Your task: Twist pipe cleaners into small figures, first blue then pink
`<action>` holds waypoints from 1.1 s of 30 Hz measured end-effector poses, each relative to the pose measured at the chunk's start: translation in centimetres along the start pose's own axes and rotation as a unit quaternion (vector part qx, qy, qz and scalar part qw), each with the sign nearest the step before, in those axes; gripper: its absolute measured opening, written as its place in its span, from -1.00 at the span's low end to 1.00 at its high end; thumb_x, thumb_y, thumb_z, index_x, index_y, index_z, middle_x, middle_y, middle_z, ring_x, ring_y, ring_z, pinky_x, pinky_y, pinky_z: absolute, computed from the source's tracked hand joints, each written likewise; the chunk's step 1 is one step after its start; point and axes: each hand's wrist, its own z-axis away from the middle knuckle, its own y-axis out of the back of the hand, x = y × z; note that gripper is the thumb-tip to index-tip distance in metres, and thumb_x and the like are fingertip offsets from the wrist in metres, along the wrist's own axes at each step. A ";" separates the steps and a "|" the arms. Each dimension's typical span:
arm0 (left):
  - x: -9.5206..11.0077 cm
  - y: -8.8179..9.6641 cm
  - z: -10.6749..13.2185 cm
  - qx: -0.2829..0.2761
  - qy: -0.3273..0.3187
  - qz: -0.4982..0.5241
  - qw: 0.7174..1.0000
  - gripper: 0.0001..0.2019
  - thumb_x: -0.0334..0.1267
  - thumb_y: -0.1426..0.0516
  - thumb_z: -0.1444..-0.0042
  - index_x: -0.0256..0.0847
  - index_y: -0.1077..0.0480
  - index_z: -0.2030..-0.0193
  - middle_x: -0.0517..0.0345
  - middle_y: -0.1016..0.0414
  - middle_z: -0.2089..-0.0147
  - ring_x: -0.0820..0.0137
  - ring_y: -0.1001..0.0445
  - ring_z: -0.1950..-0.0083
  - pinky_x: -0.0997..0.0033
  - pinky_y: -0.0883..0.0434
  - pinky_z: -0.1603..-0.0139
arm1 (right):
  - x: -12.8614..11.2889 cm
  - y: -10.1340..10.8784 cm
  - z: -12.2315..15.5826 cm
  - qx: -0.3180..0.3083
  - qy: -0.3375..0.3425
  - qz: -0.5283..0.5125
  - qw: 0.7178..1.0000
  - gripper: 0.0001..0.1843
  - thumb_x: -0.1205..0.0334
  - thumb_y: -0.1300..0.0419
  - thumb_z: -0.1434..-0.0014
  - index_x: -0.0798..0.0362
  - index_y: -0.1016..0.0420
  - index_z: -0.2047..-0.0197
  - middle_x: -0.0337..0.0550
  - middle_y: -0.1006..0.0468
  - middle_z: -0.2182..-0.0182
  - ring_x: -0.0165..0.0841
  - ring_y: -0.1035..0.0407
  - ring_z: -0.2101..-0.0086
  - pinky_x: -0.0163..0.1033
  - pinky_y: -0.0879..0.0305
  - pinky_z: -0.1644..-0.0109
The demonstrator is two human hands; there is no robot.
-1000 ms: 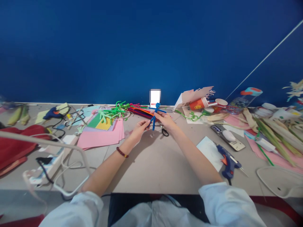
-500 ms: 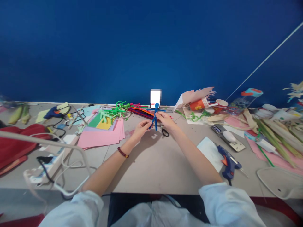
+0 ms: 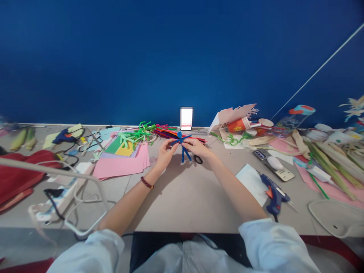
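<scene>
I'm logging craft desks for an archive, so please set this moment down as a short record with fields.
Held item: blue figure, head toward the wall, two legs spread toward the wearer
Left hand: fingers pinching the figure's side
Right hand: fingers pinching its opposite side
Beyond the hands: upright phone, ruler, bundle of pipe cleaners
Left of the hands: pink paper, power strip
Right of the hands: grey phone, glue gun
</scene>
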 end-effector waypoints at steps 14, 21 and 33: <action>-1.0 0.9 -0.4 0.045 -0.069 -0.106 0.991 -0.84 -0.17 -0.17 -0.03 -0.18 -0.48 0.29 0.10 -0.48 0.27 0.39 -0.41 0.26 0.44 -0.32 0.30 | 0.2 0.1 -0.3 0.135 0.012 0.023 0.991 -0.67 0.02 -0.29 0.05 0.03 -0.49 0.25 -0.18 -0.52 0.31 -0.39 -0.37 0.34 -0.25 -0.30 0.22; -0.3 0.7 -0.2 0.002 -0.061 -0.084 0.995 -0.85 -0.17 -0.19 -0.01 -0.16 -0.49 0.32 0.10 -0.48 0.28 0.37 -0.41 0.24 0.44 -0.30 0.31 | 0.2 -0.2 -0.2 0.041 0.067 0.040 0.996 -0.72 0.11 -0.29 0.02 0.01 -0.56 0.22 -0.10 -0.55 0.19 -0.26 -0.39 0.15 -0.14 -0.27 0.03; 0.8 0.8 0.2 0.002 -0.123 -0.132 0.984 -0.87 -0.20 -0.17 -0.04 -0.14 -0.50 0.29 0.07 -0.46 0.26 0.37 -0.37 0.27 0.42 -0.28 0.32 | 1.0 -1.3 -0.5 0.071 -0.056 -0.118 0.989 -0.72 0.05 -0.36 0.17 0.07 -0.52 0.44 -0.27 -0.50 0.49 -0.47 -0.38 0.46 -0.33 -0.31 0.30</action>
